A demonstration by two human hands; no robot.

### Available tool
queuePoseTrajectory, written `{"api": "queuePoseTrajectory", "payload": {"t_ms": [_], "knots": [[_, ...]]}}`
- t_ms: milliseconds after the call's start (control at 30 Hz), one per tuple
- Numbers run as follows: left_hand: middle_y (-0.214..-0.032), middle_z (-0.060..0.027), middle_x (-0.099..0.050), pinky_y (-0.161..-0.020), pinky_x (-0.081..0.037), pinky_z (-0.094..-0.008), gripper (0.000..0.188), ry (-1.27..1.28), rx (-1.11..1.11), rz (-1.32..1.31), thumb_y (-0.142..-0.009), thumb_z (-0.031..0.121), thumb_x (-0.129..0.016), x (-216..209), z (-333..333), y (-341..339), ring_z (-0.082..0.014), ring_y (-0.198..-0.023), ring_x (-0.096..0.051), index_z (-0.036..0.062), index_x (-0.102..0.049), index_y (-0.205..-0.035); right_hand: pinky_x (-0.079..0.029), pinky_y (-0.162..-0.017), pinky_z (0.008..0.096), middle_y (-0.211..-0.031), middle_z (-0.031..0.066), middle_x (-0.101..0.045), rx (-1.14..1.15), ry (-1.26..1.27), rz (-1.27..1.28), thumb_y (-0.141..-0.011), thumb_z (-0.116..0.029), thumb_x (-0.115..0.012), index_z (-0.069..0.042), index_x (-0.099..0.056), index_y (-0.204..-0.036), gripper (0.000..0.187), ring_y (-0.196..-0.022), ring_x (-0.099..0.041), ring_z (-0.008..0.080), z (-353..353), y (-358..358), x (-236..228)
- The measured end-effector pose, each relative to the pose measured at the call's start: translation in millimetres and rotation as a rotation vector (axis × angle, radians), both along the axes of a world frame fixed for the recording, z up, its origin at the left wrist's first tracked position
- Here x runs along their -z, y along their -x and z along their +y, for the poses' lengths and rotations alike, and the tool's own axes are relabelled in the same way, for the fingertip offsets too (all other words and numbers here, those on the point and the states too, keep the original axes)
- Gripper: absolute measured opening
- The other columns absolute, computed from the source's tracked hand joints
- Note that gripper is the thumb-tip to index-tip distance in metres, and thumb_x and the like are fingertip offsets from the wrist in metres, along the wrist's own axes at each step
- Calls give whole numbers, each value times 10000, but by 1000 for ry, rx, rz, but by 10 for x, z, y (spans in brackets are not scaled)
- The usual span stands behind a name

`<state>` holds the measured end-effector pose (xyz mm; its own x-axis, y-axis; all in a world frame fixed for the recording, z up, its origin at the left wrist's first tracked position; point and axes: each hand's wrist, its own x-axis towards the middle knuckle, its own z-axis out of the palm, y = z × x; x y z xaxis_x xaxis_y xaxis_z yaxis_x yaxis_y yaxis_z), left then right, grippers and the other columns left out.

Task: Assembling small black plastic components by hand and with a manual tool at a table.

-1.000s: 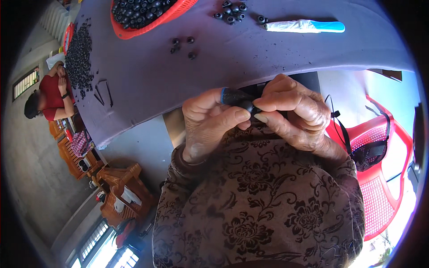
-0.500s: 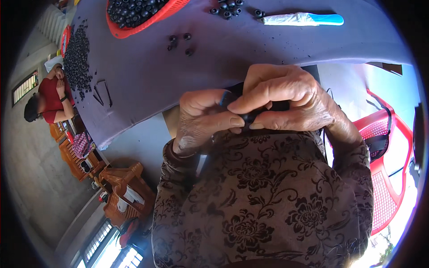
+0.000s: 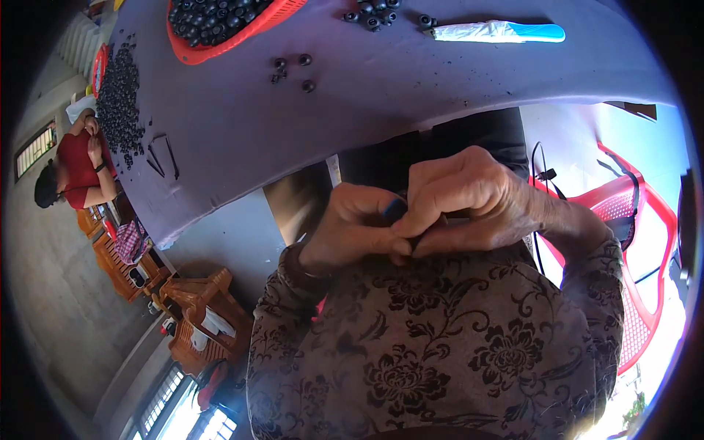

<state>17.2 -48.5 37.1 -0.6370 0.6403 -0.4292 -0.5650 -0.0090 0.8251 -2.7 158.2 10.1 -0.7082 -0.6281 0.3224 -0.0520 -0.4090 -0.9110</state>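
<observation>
My left hand (image 3: 348, 231) and my right hand (image 3: 469, 209) meet close in front of my patterned top, below the table edge. Both are closed, with thumbs and forefingers pinched together around a small black rounded piece (image 3: 415, 240). Only a dark sliver of it shows; the fingers cover the rest. A small blue item (image 3: 394, 210) sits by my left forefinger; its kind cannot be made out. On the purple-grey tablecloth (image 3: 345, 103) ahead lie several loose black round pieces (image 3: 304, 60) that look like small hollow caps.
A red basket (image 3: 242, 38) of black pieces stands at the far left. Beyond the loose pieces lies a blue-handled tool (image 3: 539, 32) with a wrapped end. A person in red (image 3: 81, 161) sits beside a black heap (image 3: 121, 103). A red plastic chair (image 3: 645, 293) stands at right.
Both hands have come down and nearer to my body, still pinched together. The black piece between them shows less than before. The co-worker's hands have shifted slightly.
</observation>
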Motion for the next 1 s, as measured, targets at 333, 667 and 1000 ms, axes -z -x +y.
{"api": "queuePoseTrajectory", "payload": {"t_ms": [333,667,1000], "knots": [[-842,-38,-601,-510,-490,-241,288,-435,-346,-257,-894,278,-567,365,185,118,-112,-700,-598,26,-583,-1032,-446,-664,253,-839,36,-539,173,-72,-226,-735,16,-693,-7,-637,-946,219,-754,-541,117,-68,173,146],[-806,-6,-579,-596,-445,-207,242,-183,-370,-359,-859,228,-594,201,306,261,-82,-678,-528,28,-587,-995,-410,-745,261,-911,39,-486,415,-81,-71,-697,62,-697,-29,-576,-964,306,-858,-453,124,-59,123,295],[-881,-4,-571,-639,-431,-217,255,-208,-551,-473,-878,256,-555,110,450,129,-87,-748,-530,48,-562,-1025,-444,-664,340,-845,103,-537,790,-259,432,-637,-8,-729,-14,-586,-941,336,-772,-537,243,-110,75,252]]}}
